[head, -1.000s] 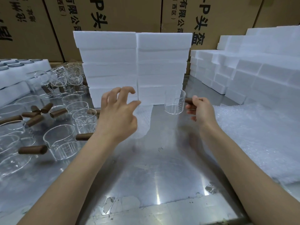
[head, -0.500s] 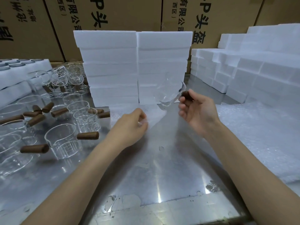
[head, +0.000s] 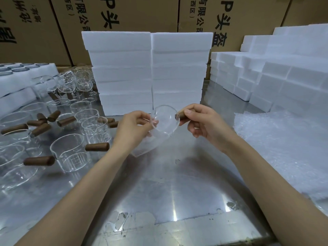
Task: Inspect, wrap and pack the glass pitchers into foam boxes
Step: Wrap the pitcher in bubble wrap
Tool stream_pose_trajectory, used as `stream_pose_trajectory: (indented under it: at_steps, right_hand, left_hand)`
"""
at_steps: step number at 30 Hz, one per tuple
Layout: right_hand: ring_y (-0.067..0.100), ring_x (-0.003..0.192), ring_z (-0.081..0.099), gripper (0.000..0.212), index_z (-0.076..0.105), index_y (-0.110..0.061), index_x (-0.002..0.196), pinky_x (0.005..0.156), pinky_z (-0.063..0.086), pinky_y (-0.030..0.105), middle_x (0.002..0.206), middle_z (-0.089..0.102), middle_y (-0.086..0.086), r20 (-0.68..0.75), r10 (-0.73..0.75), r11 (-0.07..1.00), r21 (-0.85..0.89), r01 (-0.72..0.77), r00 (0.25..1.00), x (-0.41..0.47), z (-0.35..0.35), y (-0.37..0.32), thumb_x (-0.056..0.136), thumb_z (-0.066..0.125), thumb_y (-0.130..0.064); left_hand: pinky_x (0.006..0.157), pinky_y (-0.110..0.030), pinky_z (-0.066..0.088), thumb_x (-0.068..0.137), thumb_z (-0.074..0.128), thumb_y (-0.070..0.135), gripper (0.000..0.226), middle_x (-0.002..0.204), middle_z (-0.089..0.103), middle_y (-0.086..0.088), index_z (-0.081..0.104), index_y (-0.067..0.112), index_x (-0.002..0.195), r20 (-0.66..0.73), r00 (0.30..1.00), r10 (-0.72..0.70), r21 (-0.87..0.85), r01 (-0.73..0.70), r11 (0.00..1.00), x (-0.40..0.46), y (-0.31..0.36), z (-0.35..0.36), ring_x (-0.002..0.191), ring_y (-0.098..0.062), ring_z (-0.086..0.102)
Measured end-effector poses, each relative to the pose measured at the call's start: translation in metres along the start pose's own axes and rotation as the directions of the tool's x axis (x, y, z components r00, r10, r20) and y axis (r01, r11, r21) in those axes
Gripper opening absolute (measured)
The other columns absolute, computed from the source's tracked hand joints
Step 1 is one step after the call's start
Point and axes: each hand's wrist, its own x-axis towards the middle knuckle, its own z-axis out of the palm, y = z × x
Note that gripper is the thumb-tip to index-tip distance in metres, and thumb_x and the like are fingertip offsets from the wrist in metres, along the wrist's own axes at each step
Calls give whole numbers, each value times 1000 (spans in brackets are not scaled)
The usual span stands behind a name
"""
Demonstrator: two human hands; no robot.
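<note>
One head-worn view, looking forward and down across the steel table (head: 174,192), close over both hands.

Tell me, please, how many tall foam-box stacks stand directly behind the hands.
2: left stack and right stack, side by side mid-table; lower foam piles at right may hide more.

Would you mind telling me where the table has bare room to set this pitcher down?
Bare steel table lies between your forearms, bordered by the foam boxes behind and bubble wrap to the right. The left is crowded with glass pitchers.
</note>
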Motion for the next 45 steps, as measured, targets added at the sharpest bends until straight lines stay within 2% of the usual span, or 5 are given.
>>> stream_pose_trajectory:
  at_steps: [22, 34, 37, 40, 45]
  right_hand:
    - [13, 60, 66, 9, 67, -18, 96, 61, 55, 41, 82, 69, -16, -236, -510, 788, -513, 340, 827, -11, 53, 13, 88, 66, -20]
    - [1, 83, 63, 28, 59, -16, 91, 68, 49, 10, 90, 64, 0, -259, -171, 981, 41, 188, 951, -4, 59, 13, 97, 41, 4]
    - [26, 101, 63, 17, 60, -6, 107, 75, 54, 31, 114, 64, 13, -271, 114, 901, 434, 16, 956, 1, 53, 11, 96, 47, -2]
    - [27, 94, 60, 18, 59, -10, 99, 69, 57, 28, 101, 63, 8, -231, 182, 796, 605, -5, 956, 0, 47, 12, 96, 45, 1]
    - [13, 79, 69, 17, 54, -7, 111, 70, 57, 20, 94, 68, 6, -64, 184, 742, 663, -96, 981, -1, 45, 12, 98, 42, -8]
  left_hand:
    - [56, -16, 44, 85, 71, 16, 12, 81, 61, 15, 69, 16, 96, -268, 705, 656, 221, -618, 755, -27, 37, 6, 63, -9, 58]
    - [97, -38, 46, 96, 50, 11, 27, 113, 66, -9, 62, 5, 119, -4, 439, 899, 371, -834, 409, -42, 44, 23, 107, -20, 59]
    - [109, -44, 34, 97, 44, 8, 31, 127, 52, -4, 53, 1, 125, -214, 486, 847, 422, -736, 529, -29, 41, 11, 123, -20, 45]
    - [111, -22, 27, 99, 48, 24, 50, 145, 32, 6, 31, 8, 144, -382, 760, 525, 107, -528, 842, -21, 36, -1, 134, -6, 33]
    - [98, -15, 33, 70, 47, 65, 98, 147, 26, 10, 7, 28, 152, 36, 999, 35, -298, -23, 954, -17, 25, 4, 133, -5, 32]
